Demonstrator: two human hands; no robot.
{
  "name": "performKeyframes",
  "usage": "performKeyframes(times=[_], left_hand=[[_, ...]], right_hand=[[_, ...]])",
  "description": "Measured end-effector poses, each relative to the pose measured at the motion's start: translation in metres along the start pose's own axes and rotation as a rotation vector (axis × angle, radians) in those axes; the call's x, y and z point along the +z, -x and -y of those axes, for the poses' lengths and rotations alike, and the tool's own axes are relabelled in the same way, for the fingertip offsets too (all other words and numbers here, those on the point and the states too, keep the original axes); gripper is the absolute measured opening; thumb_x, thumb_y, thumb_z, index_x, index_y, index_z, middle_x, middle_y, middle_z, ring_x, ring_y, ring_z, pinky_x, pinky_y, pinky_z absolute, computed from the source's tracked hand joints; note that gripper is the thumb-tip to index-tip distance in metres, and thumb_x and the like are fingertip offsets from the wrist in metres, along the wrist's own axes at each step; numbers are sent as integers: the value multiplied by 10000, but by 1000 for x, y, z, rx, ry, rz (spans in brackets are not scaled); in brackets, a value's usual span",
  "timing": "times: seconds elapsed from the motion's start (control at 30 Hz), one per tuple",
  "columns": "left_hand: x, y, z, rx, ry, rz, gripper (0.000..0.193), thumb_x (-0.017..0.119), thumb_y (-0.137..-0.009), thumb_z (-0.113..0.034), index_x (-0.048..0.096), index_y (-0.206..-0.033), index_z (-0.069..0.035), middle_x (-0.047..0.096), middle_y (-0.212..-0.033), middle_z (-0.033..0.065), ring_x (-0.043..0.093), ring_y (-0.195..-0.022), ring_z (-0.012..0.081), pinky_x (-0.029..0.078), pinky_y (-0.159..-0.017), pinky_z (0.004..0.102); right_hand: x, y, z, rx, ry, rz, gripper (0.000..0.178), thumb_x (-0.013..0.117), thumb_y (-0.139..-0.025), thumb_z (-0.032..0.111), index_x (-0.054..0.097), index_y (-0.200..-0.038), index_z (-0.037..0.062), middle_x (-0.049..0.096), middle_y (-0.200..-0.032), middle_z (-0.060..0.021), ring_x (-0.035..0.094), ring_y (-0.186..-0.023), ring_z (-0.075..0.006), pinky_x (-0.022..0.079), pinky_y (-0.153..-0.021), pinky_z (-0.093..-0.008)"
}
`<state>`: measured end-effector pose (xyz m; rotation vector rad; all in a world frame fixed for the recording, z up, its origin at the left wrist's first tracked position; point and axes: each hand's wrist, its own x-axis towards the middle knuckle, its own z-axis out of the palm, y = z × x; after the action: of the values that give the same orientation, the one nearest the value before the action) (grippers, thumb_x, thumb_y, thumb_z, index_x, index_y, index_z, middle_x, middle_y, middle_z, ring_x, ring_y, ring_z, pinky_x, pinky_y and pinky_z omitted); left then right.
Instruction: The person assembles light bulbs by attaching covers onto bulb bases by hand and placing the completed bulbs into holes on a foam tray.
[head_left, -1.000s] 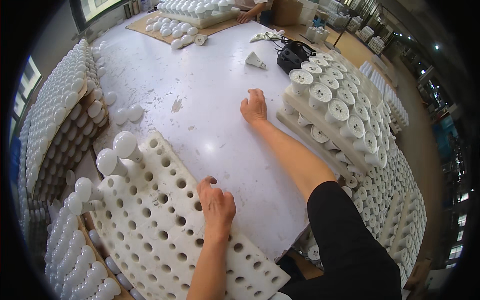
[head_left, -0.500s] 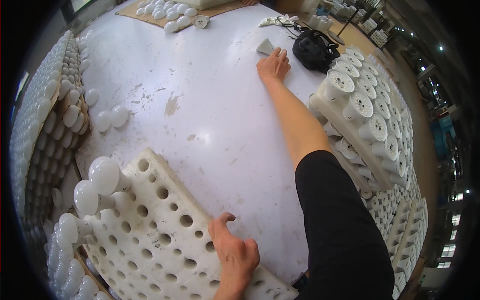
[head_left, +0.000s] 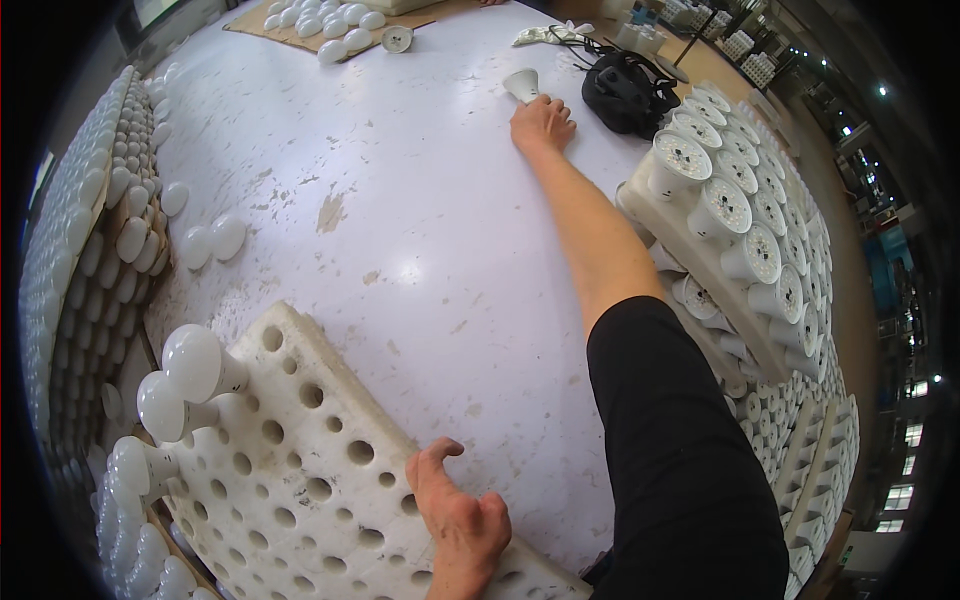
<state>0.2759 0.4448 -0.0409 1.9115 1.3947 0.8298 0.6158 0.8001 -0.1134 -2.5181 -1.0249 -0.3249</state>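
At the far side of the table my right hand (head_left: 543,125) is closed on the narrow end of a white bulb housing (head_left: 520,83), whose wide end points away from me. The housing is tilted near the tabletop; I cannot tell whether it touches. My left hand (head_left: 462,517) is at the right edge of a white foam tray (head_left: 335,400) full of round holes. Its fingers are bent and apart, with nothing seen between them. Finished-looking bulbs with white domes (head_left: 192,362) stand in the tray's left side.
Foam trays of open bulb housings (head_left: 720,205) are stacked at the right. A black bag (head_left: 628,92) lies beyond my right hand. Stacked white domes (head_left: 85,240) line the left; loose domes (head_left: 228,237) lie nearby. More domes (head_left: 332,50) and one housing (head_left: 397,39) sit far back.
The housing in my right hand has tipped more upright, its wide end turning away from me. My left hand stays at the tray's edge while the whole view shifts slightly.
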Motion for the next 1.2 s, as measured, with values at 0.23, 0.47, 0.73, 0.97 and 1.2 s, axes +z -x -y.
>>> performKeyframes(times=[0.23, 0.47, 0.73, 0.97, 1.2], left_hand=[[2, 2, -1, 4, -7, -10, 465, 423, -500, 106, 520, -954, 77, 534, -967, 190, 479, -971, 376, 391, -896, 402], [5, -3, 4, 12, 2, -22, 424, 416, -537, 80, 521, -948, 74, 543, -982, 194, 484, -981, 373, 394, -897, 396], [8, -3, 9, -29, 2, -71, 361, 426, -604, 67, 560, -938, 33, 565, -994, 216, 525, -970, 375, 413, -888, 400], [10, 1, 12, -30, 2, -160, 182, 488, -655, 38, 591, -801, 71, 598, -946, 212, 525, -939, 371, 417, -864, 405], [25, -5, 27, 64, 96, -226, 248, 464, -665, 37, 625, -842, -30, 627, -909, 169, 559, -912, 347, 431, -859, 403]], right_hand=[[5, -1, -6, 11, 25, -77, 440, 510, -916, 341, 534, -1140, -37, 543, -1168, -173, 504, -1118, -301, 366, -957, -407], [-4, 22, -9, -79, -30, -142, 416, 521, -913, 331, 527, -1081, -49, 537, -1124, -187, 517, -1075, -293, 380, -939, -408], [-41, 92, -12, -223, -228, -88, 370, 528, -911, 287, 521, -1036, -61, 533, -1085, -208, 528, -1037, -333, 412, -911, -420], [-74, 193, -19, -277, -425, 10, 357, 545, -899, 280, 486, -1050, -38, 503, -1117, -217, 510, -1033, -360, 411, -916, -442], [-105, 272, -47, -254, -832, 21, 342, 530, -928, 288, 461, -1039, -28, 483, -1028, -235, 509, -913, -408, 434, -800, -468]])
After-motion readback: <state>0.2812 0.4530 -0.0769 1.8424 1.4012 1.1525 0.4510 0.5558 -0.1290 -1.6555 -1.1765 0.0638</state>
